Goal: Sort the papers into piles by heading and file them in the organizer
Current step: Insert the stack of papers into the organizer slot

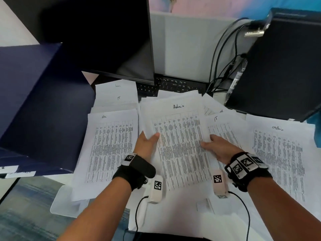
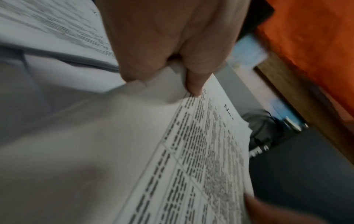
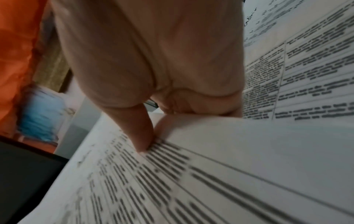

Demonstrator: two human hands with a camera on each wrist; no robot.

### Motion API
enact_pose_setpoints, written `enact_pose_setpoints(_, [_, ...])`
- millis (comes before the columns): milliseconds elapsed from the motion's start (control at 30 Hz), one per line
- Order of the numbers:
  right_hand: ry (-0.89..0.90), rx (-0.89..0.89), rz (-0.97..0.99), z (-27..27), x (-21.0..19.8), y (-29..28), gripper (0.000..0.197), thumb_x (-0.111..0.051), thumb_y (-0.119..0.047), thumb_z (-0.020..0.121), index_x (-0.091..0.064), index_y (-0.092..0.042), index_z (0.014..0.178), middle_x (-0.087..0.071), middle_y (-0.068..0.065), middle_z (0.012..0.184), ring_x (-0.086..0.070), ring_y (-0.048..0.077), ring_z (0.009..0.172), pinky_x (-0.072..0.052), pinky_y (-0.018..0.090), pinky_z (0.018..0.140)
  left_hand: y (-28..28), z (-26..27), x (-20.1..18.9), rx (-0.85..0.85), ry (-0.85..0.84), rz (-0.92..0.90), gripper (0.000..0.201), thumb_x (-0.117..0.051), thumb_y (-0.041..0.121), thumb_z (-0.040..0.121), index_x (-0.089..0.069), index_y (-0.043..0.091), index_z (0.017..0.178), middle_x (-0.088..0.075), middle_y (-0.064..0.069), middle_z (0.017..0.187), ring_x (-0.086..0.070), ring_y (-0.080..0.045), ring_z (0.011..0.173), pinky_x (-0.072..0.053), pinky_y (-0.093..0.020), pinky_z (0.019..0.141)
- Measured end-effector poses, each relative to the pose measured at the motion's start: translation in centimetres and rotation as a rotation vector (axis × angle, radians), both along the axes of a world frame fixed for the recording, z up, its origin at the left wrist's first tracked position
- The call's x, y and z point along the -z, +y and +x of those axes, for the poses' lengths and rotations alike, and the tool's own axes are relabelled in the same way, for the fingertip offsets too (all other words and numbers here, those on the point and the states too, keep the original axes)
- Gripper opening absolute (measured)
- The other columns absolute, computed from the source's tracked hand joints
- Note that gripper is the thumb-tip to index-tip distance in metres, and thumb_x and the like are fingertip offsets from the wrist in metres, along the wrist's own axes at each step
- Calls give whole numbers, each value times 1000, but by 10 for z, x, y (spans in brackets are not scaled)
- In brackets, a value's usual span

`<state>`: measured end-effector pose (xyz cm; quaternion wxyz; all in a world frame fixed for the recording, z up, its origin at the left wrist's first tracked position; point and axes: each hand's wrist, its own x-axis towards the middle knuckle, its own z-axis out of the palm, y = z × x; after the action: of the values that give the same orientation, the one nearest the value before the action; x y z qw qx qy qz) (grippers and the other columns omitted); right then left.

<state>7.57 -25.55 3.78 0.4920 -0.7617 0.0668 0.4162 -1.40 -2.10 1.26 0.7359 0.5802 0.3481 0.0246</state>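
Note:
I hold a sheaf of printed papers headed "Admin" (image 1: 178,136) above the desk, in the middle of the head view. My left hand (image 1: 147,141) grips its left edge, thumb on top and fingers underneath (image 2: 193,81). My right hand (image 1: 217,146) pinches the right edge, thumb (image 3: 141,133) pressing the top sheet (image 3: 210,174). Other sheets lie flat around it: one headed "HR" (image 1: 111,146) at left, an "IT" sheet (image 1: 224,126) under my right hand, an "Admin" sheet (image 1: 281,153) at right, and "Admin" and "IT" sheets (image 1: 116,94) behind. A dark blue organizer (image 1: 34,108) stands at left.
A dark monitor (image 1: 107,35) stands behind the papers, with a black keyboard (image 1: 175,85) under its edge. A black computer tower (image 1: 281,66) with cables (image 1: 224,54) fills the right rear. A white tray (image 1: 60,204) pokes out under the papers at front left.

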Motion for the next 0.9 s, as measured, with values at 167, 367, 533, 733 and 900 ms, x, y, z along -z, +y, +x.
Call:
enact_pose_setpoints(167, [-189,-174,-160,-2,8,38,31,-58,-17,93,-55,-11,123,-62,4,117,-58,20,102,-47,31,87,40,9,-2,-38,31,236,34,-67,13,85,-49,18,113,-66,-6,106,-64,-27,93,-52,-36,83])
enact_pose_setpoints(367, [-323,43,-276,17,35,72,16,-55,-4,88,-42,-8,96,-53,9,97,-57,22,79,-47,28,63,82,19,0,265,521,1034,47,-60,41,82,-50,14,119,-49,-10,124,-46,-31,116,-43,-41,93])
enact_pose_setpoints(533, [-334,59,-379,32,55,74,13,-52,-2,84,-48,-5,96,-56,12,91,-55,24,83,-47,30,61,82,34,9,464,750,1140,97,-53,73,74,-25,11,143,-29,-14,146,-28,-34,135,-36,-58,102])
enact_pose_setpoints(733, [-332,-39,-445,35,49,71,33,-56,-11,89,-55,4,119,-51,2,77,-48,22,84,-48,37,88,87,51,10,489,799,1172,64,-47,52,85,-34,12,133,-39,-12,129,-39,-33,121,-44,-53,92])
enact_pose_setpoints(900, [-385,-168,-553,32,41,71,29,-49,-11,93,-57,1,118,-38,-3,73,-51,24,88,-46,31,84,94,58,0,549,650,1127,45,-49,20,88,-30,11,128,-50,-17,119,-54,-37,109,-47,-45,87])
